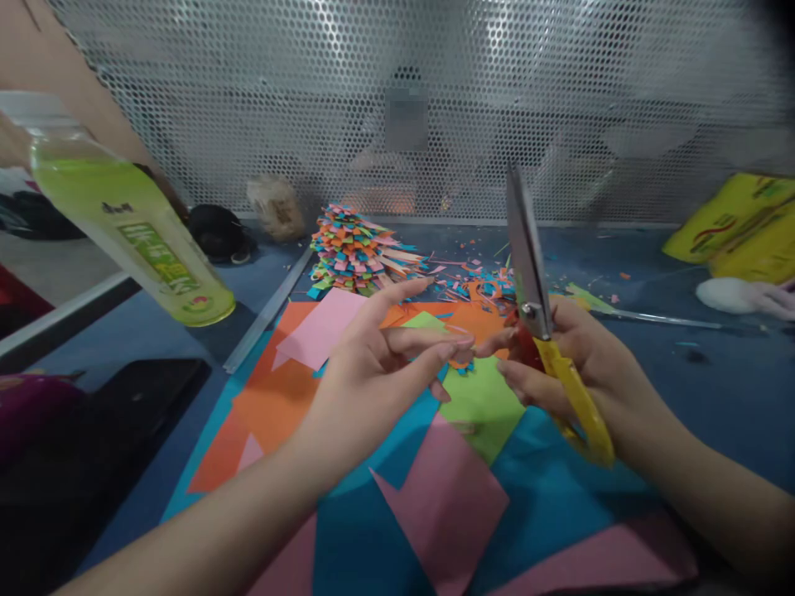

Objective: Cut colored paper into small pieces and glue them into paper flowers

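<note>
My left hand (378, 364) is closed in a pinch on a small pink paper strip (460, 340), above the coloured sheets. Close by on the right, my right hand (577, 364) is wrapped round scissors (534, 306) with a yellow handle and a red part. Their blades point up. Under both hands lie a green sheet (490, 406), a pink sheet (450, 505), an orange sheet (273, 406) and a blue sheet (559, 488). Just beyond them stands a cone-shaped pile of small coloured paper pieces (351, 252).
Paper scraps (481, 285) are scattered behind the hands. A green drink bottle (140, 228) and a dark phone (140, 406) are on the left. Yellow packages (739, 223) lie at the right. A perforated metal panel (279, 83) closes off the back.
</note>
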`<state>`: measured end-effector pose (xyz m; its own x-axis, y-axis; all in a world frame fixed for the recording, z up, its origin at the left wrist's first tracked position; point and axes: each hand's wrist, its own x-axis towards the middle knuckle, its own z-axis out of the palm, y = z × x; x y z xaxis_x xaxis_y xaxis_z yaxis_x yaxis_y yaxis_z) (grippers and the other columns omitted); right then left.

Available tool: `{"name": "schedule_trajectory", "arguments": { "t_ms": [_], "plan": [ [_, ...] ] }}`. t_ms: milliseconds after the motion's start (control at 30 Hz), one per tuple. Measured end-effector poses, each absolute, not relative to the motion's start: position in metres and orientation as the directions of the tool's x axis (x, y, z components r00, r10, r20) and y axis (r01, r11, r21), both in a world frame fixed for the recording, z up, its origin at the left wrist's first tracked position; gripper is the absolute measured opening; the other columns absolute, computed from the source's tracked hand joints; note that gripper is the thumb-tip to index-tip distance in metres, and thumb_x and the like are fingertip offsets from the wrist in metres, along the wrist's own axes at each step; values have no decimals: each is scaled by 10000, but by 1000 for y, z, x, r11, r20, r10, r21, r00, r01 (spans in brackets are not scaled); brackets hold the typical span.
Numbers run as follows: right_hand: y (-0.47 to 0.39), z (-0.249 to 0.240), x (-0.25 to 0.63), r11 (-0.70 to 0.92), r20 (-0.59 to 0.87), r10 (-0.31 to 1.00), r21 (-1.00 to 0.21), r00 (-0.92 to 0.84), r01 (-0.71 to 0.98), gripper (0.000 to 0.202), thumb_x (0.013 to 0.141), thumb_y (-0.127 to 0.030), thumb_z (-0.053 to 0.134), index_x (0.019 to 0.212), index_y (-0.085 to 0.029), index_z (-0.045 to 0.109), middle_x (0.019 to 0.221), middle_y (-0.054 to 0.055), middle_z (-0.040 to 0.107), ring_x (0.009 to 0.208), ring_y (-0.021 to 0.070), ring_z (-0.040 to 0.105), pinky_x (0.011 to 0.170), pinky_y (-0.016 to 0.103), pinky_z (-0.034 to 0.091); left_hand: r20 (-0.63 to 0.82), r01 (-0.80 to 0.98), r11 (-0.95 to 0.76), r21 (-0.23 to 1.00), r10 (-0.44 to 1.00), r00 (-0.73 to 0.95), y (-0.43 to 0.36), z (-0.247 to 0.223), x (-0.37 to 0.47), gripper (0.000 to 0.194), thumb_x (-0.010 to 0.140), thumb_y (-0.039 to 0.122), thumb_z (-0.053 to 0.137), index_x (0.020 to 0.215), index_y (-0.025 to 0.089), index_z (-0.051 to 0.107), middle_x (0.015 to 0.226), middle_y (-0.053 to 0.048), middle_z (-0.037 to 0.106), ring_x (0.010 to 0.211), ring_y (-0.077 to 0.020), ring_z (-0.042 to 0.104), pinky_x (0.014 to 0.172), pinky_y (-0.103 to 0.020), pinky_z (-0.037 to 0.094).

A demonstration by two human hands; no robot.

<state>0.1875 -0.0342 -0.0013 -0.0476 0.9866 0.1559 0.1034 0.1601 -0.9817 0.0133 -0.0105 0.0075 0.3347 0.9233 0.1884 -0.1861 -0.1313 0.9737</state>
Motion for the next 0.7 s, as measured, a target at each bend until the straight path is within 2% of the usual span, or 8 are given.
{"name": "schedule_trajectory", "arguments": {
  "t_ms": [100,200,400,600,700],
  "plan": [
    [-32,-3,189,206,207,978,-972,-3,114,418,622,-319,731,794,-245,357,761,-18,617,576,105,573,517,237,490,129,-179,-65,982,918,376,-11,3,17,499,743,149,642,1177,168,395,747,-30,737,736,-193,699,476,-191,536],
    [-30,-7,189,231,232,973,-966,-9,118,432,616,-306,742,799,-247,355,755,-27,612,571,102,568,536,242,495,86,-156,-24,987,911,403,-11,1,19,494,743,158,647,1166,171,392,740,-28,737,709,-190,700,460,-187,528],
    [-28,-8,187,194,192,981,-978,-39,70,500,566,-336,780,776,-251,334,741,-35,607,538,110,572,530,263,498,64,-95,-25,995,901,429,-10,0,17,411,754,180,641,1106,175,427,719,-29,733,756,-195,698,475,-171,513],
    [-30,-7,187,158,155,987,-986,-46,56,501,569,-336,777,775,-253,328,716,-51,590,561,108,574,564,268,495,28,-49,-7,999,892,450,-12,-4,20,365,771,157,605,1081,177,414,699,-20,718,764,-198,696,467,-177,509],
    [-29,-6,185,133,132,991,-990,-29,51,520,543,-340,784,760,-254,320,677,-59,572,585,121,585,586,282,507,19,-35,-3,999,885,466,-13,-5,22,360,761,153,608,1066,180,420,683,-13,708,716,-192,693,460,-194,515]
  ]
}}
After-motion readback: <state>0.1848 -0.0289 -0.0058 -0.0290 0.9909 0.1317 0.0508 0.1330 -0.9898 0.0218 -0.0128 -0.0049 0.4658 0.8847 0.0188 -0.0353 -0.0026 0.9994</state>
